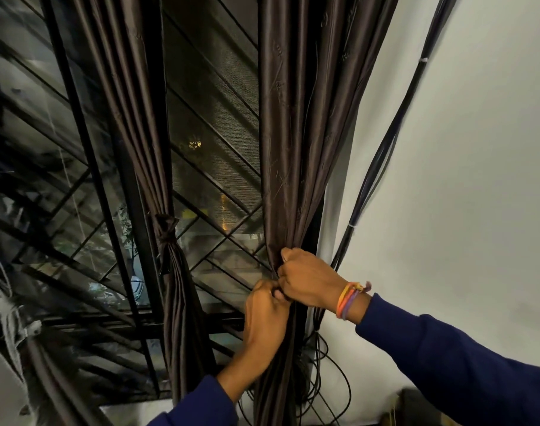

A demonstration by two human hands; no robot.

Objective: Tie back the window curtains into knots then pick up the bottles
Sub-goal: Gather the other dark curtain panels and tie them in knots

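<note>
Two dark brown satin curtains hang before a barred window. The left curtain (139, 124) is tied in a knot (166, 226) about halfway down. The right curtain (293, 133) is bunched together where both hands clasp it. My right hand (307, 279), with coloured bands on the wrist, grips the gathered cloth from the right. Just below it, my left hand (267, 318) is closed around the same bunch. No bottles are in view.
Black window bars (87, 149) and mesh fill the window behind the curtains. A bundle of black cables (382, 149) runs down the white wall on the right and coils behind the curtain's lower part (327, 379). A dark object (416, 404) sits at bottom right.
</note>
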